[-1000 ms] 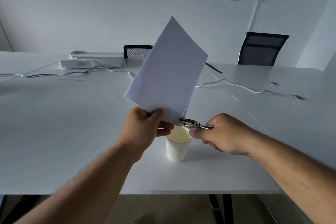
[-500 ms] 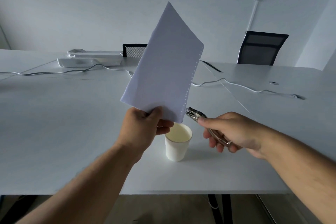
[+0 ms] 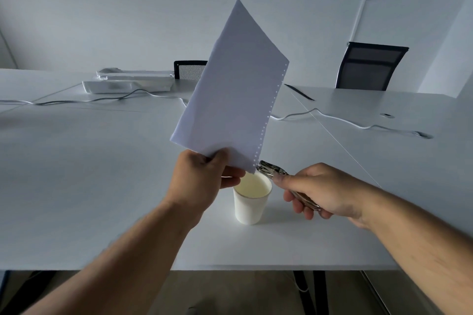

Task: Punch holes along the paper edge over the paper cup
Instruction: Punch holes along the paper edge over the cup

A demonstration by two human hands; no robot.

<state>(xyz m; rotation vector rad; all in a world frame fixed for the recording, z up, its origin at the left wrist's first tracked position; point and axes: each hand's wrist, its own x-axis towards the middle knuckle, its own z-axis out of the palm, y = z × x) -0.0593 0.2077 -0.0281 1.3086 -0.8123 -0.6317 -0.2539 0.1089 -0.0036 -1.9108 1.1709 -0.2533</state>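
My left hand [image 3: 204, 176] pinches the lower corner of a white paper sheet [image 3: 233, 92] and holds it upright and tilted above a white paper cup [image 3: 252, 198] standing on the table. A row of several punched holes runs along the sheet's right edge. My right hand [image 3: 325, 190] grips a silver hole punch [image 3: 271, 170], whose jaws touch the bottom end of that edge, just over the cup's rim. The punch's handles are partly hidden in my fingers.
The white table [image 3: 102, 186] has its front edge close to me. White cables [image 3: 345, 120] cross it further back, beside white foam trays [image 3: 130, 80]. Two black chairs [image 3: 371, 66] stand behind the table by the wall.
My right hand pulled the punch away from the paper and opened its grip, then brought the jaws back to the lowest part of the edge. The paper rose slightly and came back down.
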